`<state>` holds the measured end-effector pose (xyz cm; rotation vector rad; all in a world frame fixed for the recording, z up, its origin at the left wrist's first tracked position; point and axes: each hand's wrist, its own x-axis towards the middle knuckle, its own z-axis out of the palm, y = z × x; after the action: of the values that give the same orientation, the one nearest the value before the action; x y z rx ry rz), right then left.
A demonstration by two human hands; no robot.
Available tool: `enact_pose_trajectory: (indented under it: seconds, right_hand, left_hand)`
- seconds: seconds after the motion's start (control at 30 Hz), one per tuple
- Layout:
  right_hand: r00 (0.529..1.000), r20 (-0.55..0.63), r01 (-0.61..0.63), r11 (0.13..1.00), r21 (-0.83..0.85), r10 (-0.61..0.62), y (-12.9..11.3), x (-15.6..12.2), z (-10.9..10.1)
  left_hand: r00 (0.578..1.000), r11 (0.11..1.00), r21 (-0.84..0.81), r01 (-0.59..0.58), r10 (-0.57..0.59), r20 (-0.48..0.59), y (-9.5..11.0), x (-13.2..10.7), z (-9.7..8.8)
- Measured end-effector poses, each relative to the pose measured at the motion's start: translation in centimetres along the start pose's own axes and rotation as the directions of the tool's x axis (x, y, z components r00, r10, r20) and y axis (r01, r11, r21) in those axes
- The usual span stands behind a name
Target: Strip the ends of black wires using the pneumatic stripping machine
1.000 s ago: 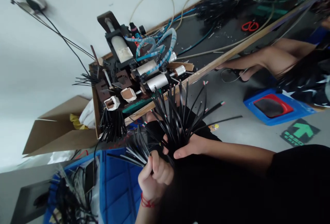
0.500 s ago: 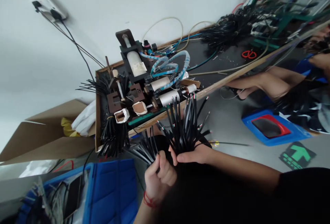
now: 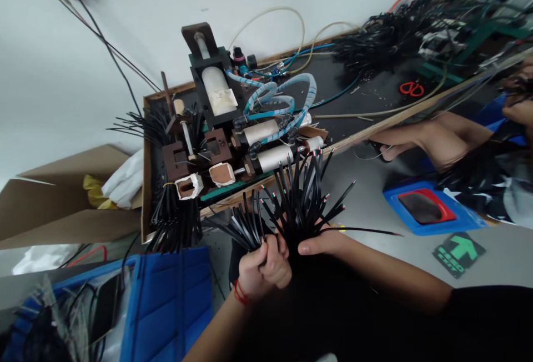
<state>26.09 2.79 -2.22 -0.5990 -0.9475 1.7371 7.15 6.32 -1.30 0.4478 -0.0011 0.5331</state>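
Observation:
My left hand (image 3: 266,265) is closed around a smaller bundle of black cables (image 3: 245,226), whose ends fan out up and to the left. Beside it, my right hand (image 3: 322,242) is wrapped round a thicker bundle of black cables (image 3: 302,201). Small red, white and green wire tips show at the ends of that thicker bundle. One long cable (image 3: 366,231) sticks out from it to the right. The two hands are close together, and the lower parts of both bundles are hidden by the hands and dark clothing.
A pneumatic fixture (image 3: 220,101) with cylinders and blue-white hoses stands on the wood-edged bench. More black cables (image 3: 175,220) hang at its left end. A blue crate (image 3: 166,295) and a cardboard box (image 3: 62,201) are at left. Red-handled scissors (image 3: 411,89) lie farther back; another person's legs (image 3: 433,134) are at right.
My left hand has come closer to my right hand, and the bundles now stand nearer each other. The camera view has shifted slightly. Both hands keep hold of their cables.

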Motion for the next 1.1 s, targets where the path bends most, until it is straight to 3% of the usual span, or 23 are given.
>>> enact_pose_trajectory:
  seconds: [0.1, 0.37, 0.6, 0.7, 0.83, 0.93, 1.03, 1.1]
  right_hand:
    - [1.0, 0.0, 0.026, 0.994, 0.108, -0.026, 0.0, -0.1, -0.2]
    - [0.997, 0.078, 0.0, 0.999, 0.05, -0.004, -2.5, -1.2, -1.4]
    - [0.987, 0.147, 0.045, 0.987, 0.157, -0.068, -3.2, -2.0, -4.0]
    - [0.983, 0.137, 0.089, 0.975, 0.206, -0.119, -3.4, -2.6, -5.0]
    - [0.989, 0.005, 0.144, 0.965, 0.22, -0.149, -4.0, -4.1, -6.0]
    - [0.996, 0.028, 0.079, 0.975, 0.206, -0.086, -4.9, -5.3, -6.6]
    - [0.995, -0.002, 0.099, 0.98, 0.173, -0.101, -6.1, -6.2, -7.2]
    - [0.99, -0.069, 0.134, 0.983, 0.125, -0.126, -6.8, -6.4, -7.4]
  left_hand:
    - [1.0, 1.0, 0.007, 0.02, -0.02, 0.015, -0.5, 0.5, -0.5]
    - [0.989, 0.986, 0.097, 0.137, -0.131, -0.07, -1.5, 1.7, -1.4]
    - [0.976, 0.97, 0.124, 0.209, -0.215, 0.041, -2.4, 4.2, -1.5]
    - [0.962, 0.974, 0.053, 0.221, -0.226, 0.15, -3.2, 5.6, -1.4]
    - [0.897, 0.952, -0.075, 0.295, -0.249, 0.366, -4.2, 7.8, -1.1]
    - [0.843, 0.912, -0.105, 0.397, -0.318, 0.433, -4.7, 9.2, -0.8]
    - [0.775, 0.856, -0.145, 0.497, -0.362, 0.519, -5.1, 10.2, -0.5]
    - [0.765, 0.829, -0.18, 0.529, -0.374, 0.525, -5.3, 10.5, -0.3]
